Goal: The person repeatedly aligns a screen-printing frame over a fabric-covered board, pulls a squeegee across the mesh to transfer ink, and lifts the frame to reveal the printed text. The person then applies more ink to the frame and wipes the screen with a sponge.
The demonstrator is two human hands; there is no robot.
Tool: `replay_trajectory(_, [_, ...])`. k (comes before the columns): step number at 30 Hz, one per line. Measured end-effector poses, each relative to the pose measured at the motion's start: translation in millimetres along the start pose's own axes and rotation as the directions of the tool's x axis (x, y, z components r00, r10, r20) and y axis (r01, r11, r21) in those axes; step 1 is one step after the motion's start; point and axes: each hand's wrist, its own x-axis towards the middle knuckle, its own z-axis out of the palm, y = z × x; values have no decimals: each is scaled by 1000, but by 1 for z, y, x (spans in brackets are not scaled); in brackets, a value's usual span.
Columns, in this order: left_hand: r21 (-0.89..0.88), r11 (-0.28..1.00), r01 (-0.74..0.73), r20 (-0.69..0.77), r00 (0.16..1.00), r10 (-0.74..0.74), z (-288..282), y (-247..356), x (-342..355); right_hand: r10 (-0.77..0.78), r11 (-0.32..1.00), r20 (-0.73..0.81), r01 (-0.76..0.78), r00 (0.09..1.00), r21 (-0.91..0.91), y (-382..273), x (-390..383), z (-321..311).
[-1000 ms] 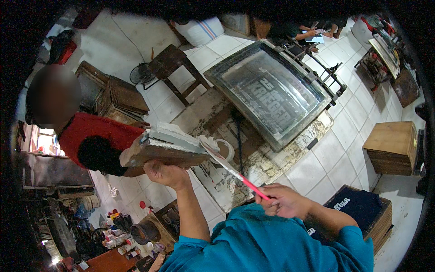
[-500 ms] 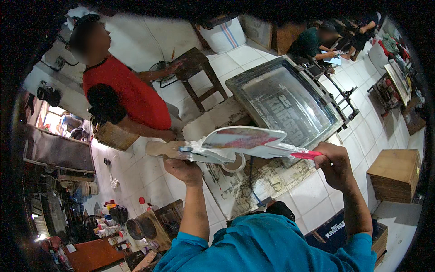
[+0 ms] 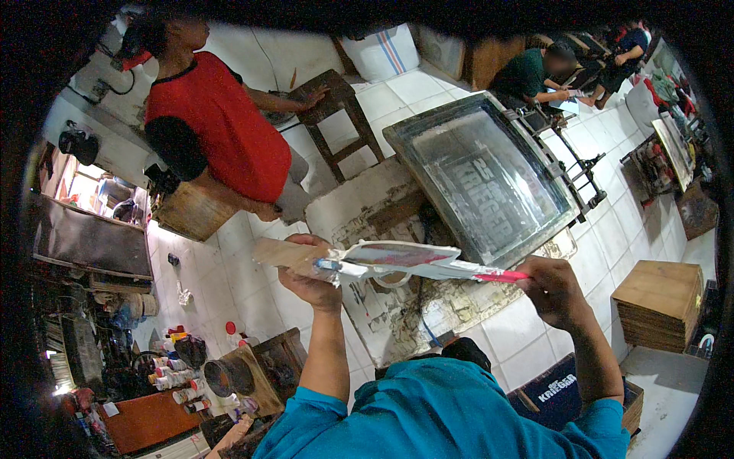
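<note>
My left hand grips a wood-handled squeegee coated with white paste. My right hand is closed on the pink handle of a spatula, whose broad, paste-smeared blade lies horizontally across the squeegee, apparently touching it. Beneath both tools is a paint-crusted board with a white ring-shaped object, partly hidden by the blade. A screen-printing frame rests raised on hinges beyond the tools.
A person in red stands at left, hand at a wooden stool. Two people sit at back right, one in green. Stacked boards, dark printed fabric and bottles surround me.
My right hand has risen rightward, turning the spatula from diagonal to horizontal over the squeegee. The person in red has moved up and back, a hand now at the stool.
</note>
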Motion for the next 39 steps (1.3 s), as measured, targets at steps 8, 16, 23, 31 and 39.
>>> replay_trajectory(8, [-13,998,67,91,994,-65,-18,5,5,-133,991,4,133,991,11,31,1,38])
replay_trajectory(16, [-8,1000,-14,154,988,15,-26,6,7,-118,990,87,124,989,-73,41,9,44])
replay_trajectory(23, [17,1000,-16,139,990,13,-28,7,7,-128,981,107,142,986,-134,57,16,52])
replay_trajectory(31, [-11,1000,5,113,994,-3,-29,4,8,-87,983,160,111,983,-148,73,25,59])
replay_trajectory(39, [-69,997,16,157,988,-5,-37,2,10,-62,994,160,76,985,-85,97,31,76])
